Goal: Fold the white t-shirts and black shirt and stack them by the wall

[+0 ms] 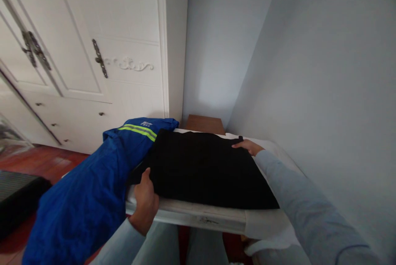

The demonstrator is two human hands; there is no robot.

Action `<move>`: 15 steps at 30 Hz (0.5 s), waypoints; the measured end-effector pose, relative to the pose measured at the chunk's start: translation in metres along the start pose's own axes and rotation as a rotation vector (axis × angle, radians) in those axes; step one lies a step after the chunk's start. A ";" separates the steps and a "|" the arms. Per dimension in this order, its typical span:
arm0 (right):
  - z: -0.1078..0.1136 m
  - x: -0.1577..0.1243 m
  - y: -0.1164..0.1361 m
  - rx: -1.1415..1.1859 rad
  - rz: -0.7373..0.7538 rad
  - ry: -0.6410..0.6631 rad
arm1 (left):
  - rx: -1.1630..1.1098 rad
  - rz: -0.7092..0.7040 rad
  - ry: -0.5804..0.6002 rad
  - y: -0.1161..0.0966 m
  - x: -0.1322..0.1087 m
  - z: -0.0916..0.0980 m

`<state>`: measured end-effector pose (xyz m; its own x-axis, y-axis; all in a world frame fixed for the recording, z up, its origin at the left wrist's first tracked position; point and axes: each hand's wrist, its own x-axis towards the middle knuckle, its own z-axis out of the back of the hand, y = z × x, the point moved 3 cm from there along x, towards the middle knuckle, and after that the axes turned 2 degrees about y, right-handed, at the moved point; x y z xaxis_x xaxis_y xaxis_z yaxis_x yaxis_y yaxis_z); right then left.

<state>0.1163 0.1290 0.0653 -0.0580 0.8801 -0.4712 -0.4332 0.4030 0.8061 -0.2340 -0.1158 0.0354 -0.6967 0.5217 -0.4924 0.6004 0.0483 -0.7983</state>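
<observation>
A black cloth (pixel 204 170) lies spread over a white-covered surface (pixel 201 209) in front of me. My left hand (pixel 145 199) is closed on its near left edge, thumb pointing up. At the far right corner of the cloth, my right hand (pixel 248 146) pinches the fabric. A blue garment (pixel 89 190) with a yellow-green reflective stripe lies to the left, its upper part against the black cloth's left edge and its lower part hanging down at the left front.
A white wardrobe (pixel 133 21) with dark metal handles stands behind on the left. Past the surface sits a brown wooden box-like piece (pixel 205 124). A grey wall (pixel 334 71) runs along the right. A dark padded object (pixel 18 199) rests on the red floor (pixel 58 162).
</observation>
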 end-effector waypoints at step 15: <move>0.013 -0.111 0.055 -0.750 0.673 -0.489 | -0.153 -0.252 0.283 -0.034 -0.037 -0.036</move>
<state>0.1105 0.0568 0.1660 -0.1969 0.9321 0.3040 -0.8889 -0.3005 0.3458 -0.2144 -0.1059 0.0930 -0.7069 0.6898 -0.1565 0.4914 0.3197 -0.8101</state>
